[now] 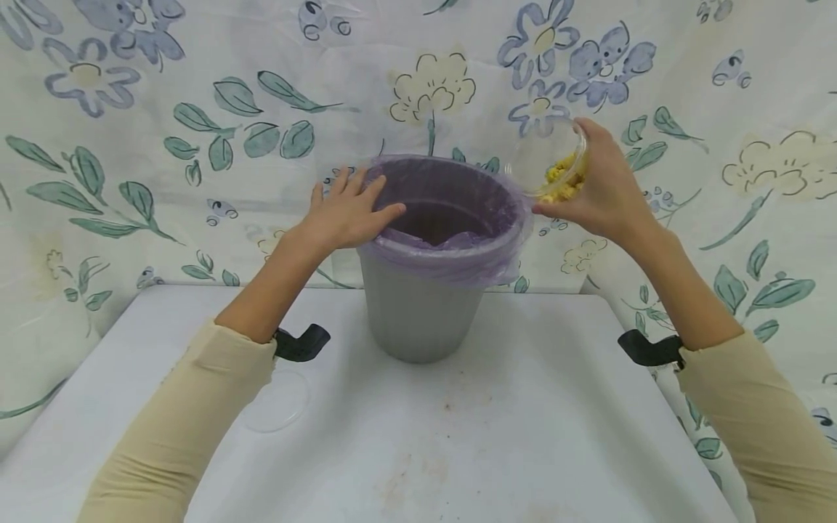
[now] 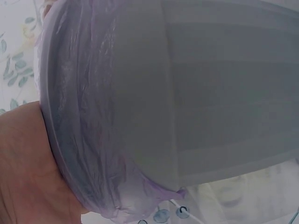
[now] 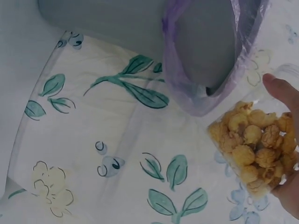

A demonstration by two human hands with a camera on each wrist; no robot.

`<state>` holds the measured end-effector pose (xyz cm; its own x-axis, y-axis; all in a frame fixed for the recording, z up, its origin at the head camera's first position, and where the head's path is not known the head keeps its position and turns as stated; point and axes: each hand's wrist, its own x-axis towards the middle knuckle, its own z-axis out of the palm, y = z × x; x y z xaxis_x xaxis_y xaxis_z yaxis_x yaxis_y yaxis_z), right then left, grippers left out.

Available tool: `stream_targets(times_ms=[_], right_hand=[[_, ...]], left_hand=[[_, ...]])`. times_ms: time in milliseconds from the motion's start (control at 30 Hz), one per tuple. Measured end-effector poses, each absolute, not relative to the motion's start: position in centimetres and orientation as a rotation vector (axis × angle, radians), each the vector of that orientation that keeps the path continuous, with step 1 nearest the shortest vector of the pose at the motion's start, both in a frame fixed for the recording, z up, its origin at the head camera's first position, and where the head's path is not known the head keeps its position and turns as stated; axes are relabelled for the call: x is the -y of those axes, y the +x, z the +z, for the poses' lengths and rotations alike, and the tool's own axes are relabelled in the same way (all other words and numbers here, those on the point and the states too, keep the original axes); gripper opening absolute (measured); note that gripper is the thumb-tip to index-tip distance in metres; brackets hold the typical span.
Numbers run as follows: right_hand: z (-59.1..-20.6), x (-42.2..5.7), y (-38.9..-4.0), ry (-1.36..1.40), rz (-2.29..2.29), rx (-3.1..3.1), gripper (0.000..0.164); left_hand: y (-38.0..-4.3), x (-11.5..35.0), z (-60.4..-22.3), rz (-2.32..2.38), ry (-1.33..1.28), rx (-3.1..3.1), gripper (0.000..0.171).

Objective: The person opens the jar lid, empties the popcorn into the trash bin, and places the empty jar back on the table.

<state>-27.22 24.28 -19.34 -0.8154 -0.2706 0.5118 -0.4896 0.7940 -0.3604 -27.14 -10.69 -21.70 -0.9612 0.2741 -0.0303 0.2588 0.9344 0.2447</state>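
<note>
A grey trash bin (image 1: 421, 319) stands at the table's far edge, lined with a purple plastic bag (image 1: 458, 265) folded over its rim. My left hand (image 1: 343, 214) rests on the rim's left side, its fingers spread; in the left wrist view its palm lies against the bagged edge. My right hand (image 1: 604, 189) grips a clear plastic tub (image 1: 532, 163) just right of the rim, tipped sideways with its mouth toward the bin. Caramel-coloured popcorn (image 3: 261, 144) is gathered in the part of the tub near the palm.
A clear round lid (image 1: 277, 401) lies on the white table (image 1: 523, 436), beside my left sleeve. Crumbs and brownish smudges mark the table in front of the bin. Floral fabric (image 1: 229, 167) hangs close behind the bin and along the sides.
</note>
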Motion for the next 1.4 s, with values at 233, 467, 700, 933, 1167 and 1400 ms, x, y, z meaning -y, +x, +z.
stream_targets(times_ms=[233, 467, 700, 933, 1167, 1400], right_hand=[[-19.0, -23.9, -27.9, 0.609, 0.499, 2.563, 0.116], [-18.9, -24.0, -28.3, 0.632, 0.407, 2.573, 0.115], [-18.7, -23.8, -28.7, 0.652, 0.342, 2.588, 0.112], [-18.6, -23.5, -28.8, 0.711, 0.236, 2.572, 0.108], [-18.6, -23.0, -28.8, 0.748, 0.132, 2.545, 0.105], [-18.7, -22.5, -29.1, 0.8, 0.041, 2.473, 0.104]], left_hand=[[-27.0, 10.7, -21.5, 0.378, 0.392, -3.016, 0.078], [-27.0, 10.8, -21.6, 0.386, 0.384, -3.024, 0.079], [-27.0, 10.8, -21.8, 0.401, 0.378, -3.035, 0.079], [-27.0, 10.8, -21.9, 0.396, 0.372, -3.045, 0.08], [-27.2, 10.6, -22.0, 0.38, 0.364, -3.047, 0.081], [-27.0, 10.5, -22.1, 0.406, 0.361, -3.061, 0.08]])
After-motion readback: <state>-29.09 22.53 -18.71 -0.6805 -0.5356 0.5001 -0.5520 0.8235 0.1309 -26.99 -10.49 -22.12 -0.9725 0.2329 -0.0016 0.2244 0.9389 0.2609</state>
